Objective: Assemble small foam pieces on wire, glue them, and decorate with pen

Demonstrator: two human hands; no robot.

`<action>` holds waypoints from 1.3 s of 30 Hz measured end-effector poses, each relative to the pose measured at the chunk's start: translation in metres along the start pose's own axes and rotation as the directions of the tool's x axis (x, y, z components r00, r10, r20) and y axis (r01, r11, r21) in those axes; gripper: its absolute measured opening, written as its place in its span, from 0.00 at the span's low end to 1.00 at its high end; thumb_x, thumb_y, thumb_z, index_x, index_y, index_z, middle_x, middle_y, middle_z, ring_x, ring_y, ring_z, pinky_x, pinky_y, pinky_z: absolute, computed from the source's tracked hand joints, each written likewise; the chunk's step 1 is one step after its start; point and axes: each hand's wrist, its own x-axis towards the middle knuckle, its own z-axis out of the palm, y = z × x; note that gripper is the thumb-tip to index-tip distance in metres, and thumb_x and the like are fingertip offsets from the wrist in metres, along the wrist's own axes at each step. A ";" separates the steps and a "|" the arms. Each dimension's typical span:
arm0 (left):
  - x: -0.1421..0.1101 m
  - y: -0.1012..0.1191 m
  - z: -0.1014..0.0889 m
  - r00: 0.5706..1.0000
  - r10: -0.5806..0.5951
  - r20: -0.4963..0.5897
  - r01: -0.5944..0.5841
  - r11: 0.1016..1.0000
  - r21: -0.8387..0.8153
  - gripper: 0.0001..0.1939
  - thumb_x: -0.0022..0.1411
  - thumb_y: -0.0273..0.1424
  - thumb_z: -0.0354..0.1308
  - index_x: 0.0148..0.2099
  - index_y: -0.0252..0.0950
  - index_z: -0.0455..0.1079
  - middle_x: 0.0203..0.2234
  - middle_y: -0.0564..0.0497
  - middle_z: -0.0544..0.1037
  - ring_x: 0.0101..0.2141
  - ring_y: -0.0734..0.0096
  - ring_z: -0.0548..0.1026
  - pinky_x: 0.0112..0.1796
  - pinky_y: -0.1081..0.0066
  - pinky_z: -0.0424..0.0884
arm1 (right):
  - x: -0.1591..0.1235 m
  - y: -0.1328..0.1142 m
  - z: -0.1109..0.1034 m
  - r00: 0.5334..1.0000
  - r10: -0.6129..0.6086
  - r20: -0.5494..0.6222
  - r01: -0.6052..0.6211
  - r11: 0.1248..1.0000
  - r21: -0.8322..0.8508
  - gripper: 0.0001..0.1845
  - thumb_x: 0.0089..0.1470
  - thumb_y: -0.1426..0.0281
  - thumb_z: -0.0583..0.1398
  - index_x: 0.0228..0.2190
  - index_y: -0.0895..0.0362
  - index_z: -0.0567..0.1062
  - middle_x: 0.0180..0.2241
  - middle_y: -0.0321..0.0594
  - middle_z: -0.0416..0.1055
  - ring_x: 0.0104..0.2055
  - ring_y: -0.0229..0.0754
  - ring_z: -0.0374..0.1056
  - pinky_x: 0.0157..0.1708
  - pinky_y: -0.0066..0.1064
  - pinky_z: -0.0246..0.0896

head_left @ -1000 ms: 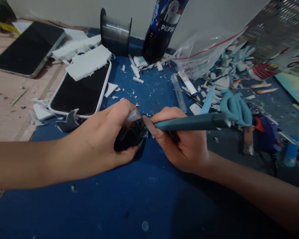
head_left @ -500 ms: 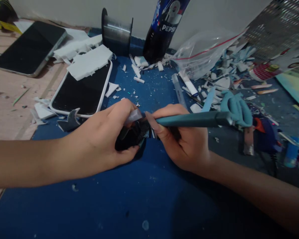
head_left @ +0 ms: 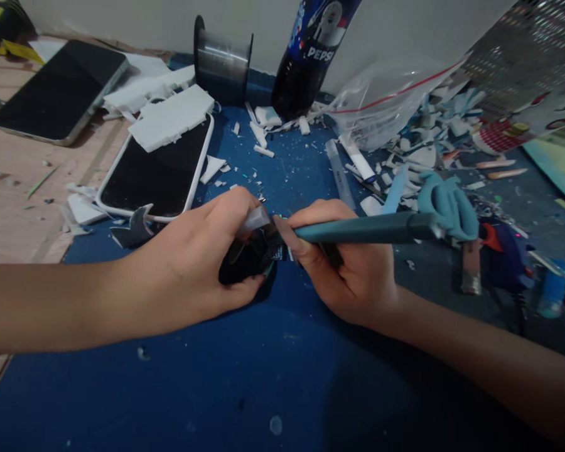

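My left hand (head_left: 193,254) is curled around a small black object (head_left: 242,260), thumb and fingers closed on its sides. A patterned, dark piece with pale marks shows at its right end, and the fingers hide much of the rest. My right hand (head_left: 348,263) grips a teal pen-shaped tool (head_left: 358,230) like a pencil. The handle lies almost level and points left at the black object. My right fingertips cover the tool's tip, so whether it touches the object cannot be seen. Both hands are close together, low over the blue work surface (head_left: 245,376).
Behind my left hand lie a white-rimmed phone (head_left: 155,169) and another phone (head_left: 61,91). A clear spool (head_left: 223,63) and a Pepsi bottle (head_left: 306,59) stand at the back. Foam scraps, a plastic bag (head_left: 371,107) and teal-handled scissors (head_left: 447,204) lie to the right.
The whole view has shifted very slightly. Both hands keep the same grips, with only a tiny movement of the right fingers and tool beside the black object.
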 end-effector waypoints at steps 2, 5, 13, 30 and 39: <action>0.001 -0.001 0.000 1.000 0.007 -0.014 -0.006 1.000 0.007 0.16 0.53 0.28 0.58 0.44 0.36 0.59 0.37 0.48 0.73 0.32 0.69 0.74 0.22 0.74 0.67 | 0.000 0.000 0.000 1.000 -0.001 0.005 0.001 1.000 0.017 0.07 0.56 0.81 0.57 0.36 0.59 0.69 0.33 0.43 0.71 0.37 0.39 0.71 0.38 0.31 0.70; 0.001 -0.002 0.001 1.000 0.016 -0.019 -0.016 1.000 0.006 0.17 0.52 0.28 0.59 0.44 0.36 0.59 0.35 0.49 0.73 0.29 0.71 0.74 0.22 0.73 0.67 | 0.000 0.000 0.000 1.000 -0.012 0.011 0.011 0.999 0.040 0.07 0.55 0.82 0.56 0.36 0.61 0.69 0.33 0.44 0.71 0.36 0.39 0.71 0.37 0.31 0.70; -0.001 -0.003 0.001 1.000 0.018 -0.021 -0.018 1.000 -0.003 0.13 0.54 0.29 0.57 0.39 0.39 0.56 0.38 0.48 0.72 0.30 0.69 0.73 0.23 0.71 0.68 | 0.000 -0.001 0.000 1.000 0.012 -0.029 -0.012 1.000 -0.011 0.09 0.55 0.82 0.58 0.37 0.58 0.69 0.33 0.41 0.72 0.33 0.37 0.70 0.34 0.29 0.69; -0.001 -0.002 0.001 1.000 -0.010 -0.018 0.010 1.000 -0.020 0.13 0.54 0.30 0.56 0.41 0.39 0.57 0.37 0.49 0.72 0.31 0.67 0.74 0.23 0.70 0.67 | 0.001 0.000 0.000 1.000 0.004 -0.002 -0.004 1.000 -0.015 0.08 0.56 0.81 0.57 0.36 0.59 0.69 0.33 0.40 0.72 0.33 0.37 0.69 0.34 0.29 0.68; 0.000 0.000 0.000 1.000 -0.013 -0.008 0.013 1.000 -0.018 0.16 0.53 0.29 0.57 0.45 0.40 0.58 0.36 0.49 0.73 0.30 0.68 0.75 0.23 0.71 0.67 | 0.000 0.000 0.001 1.000 0.001 0.010 -0.001 1.000 0.002 0.09 0.56 0.81 0.57 0.37 0.56 0.68 0.34 0.40 0.71 0.35 0.38 0.70 0.34 0.29 0.69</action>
